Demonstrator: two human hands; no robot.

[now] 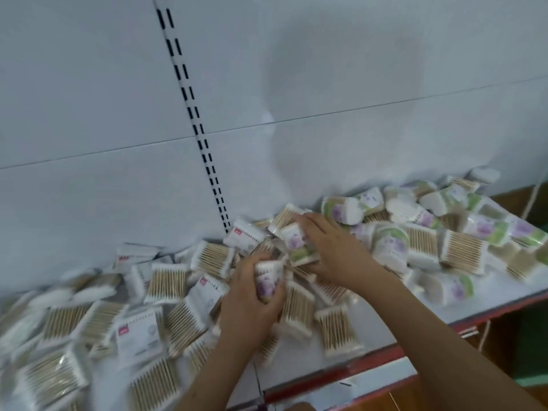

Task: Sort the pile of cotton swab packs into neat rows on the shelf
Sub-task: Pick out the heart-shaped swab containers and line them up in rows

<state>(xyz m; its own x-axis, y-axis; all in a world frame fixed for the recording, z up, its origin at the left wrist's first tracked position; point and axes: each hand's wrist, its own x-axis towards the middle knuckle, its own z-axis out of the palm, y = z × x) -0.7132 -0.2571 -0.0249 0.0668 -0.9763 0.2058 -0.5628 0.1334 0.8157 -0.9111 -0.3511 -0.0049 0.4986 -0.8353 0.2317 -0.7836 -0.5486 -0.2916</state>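
Note:
A loose pile of cotton swab packs point(166, 284) covers the white shelf point(382, 330) from left to right. Some packs are clear with wooden sticks showing, some have white labels with a red mark, and some carry purple and green flower print point(391, 241). My left hand point(252, 304) is shut on a flower-print pack point(268, 278) at the middle of the pile. Just beyond it, my right hand point(335, 247) grips another flower-print pack point(296, 243), fingers curled over it. The picture is blurred by motion.
The shelf's white back panel point(355, 69) rises behind the pile, with a slotted upright point(195, 114) running down it. A red strip point(385, 354) edges the shelf front. At the far right are brown wood point(513, 200) and a white cord point(533, 194).

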